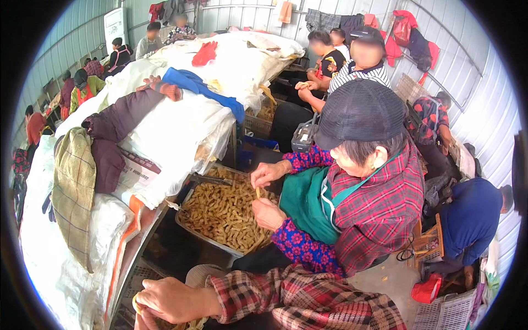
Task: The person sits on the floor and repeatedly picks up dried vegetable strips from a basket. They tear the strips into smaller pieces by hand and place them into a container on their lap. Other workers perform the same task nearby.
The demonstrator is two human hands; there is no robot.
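Note:
My right hand [168, 300] comes in from the lower right in a red plaid sleeve [297, 302]. Its fingers are curled around a small yellow piece [135, 301] at the bottom left. Just under it a bit of what may be my left hand [142, 320] shows at the frame's edge, mostly hidden. Beyond my hands a metal tray [190, 226] holds a heap of yellow-brown strips [223, 212]. A co-worker in a dark cap, plaid shirt and green apron [302, 201] sits to the right of the tray. That person pinches one strip [257, 192] between both hands above it.
Bulging white sacks [181, 126] draped with clothes and a checked cloth [74, 187] fill the left side. More people sit at the back and along the corrugated metal wall [484, 110] on the right. White plastic crates [451, 313] lie at the lower right.

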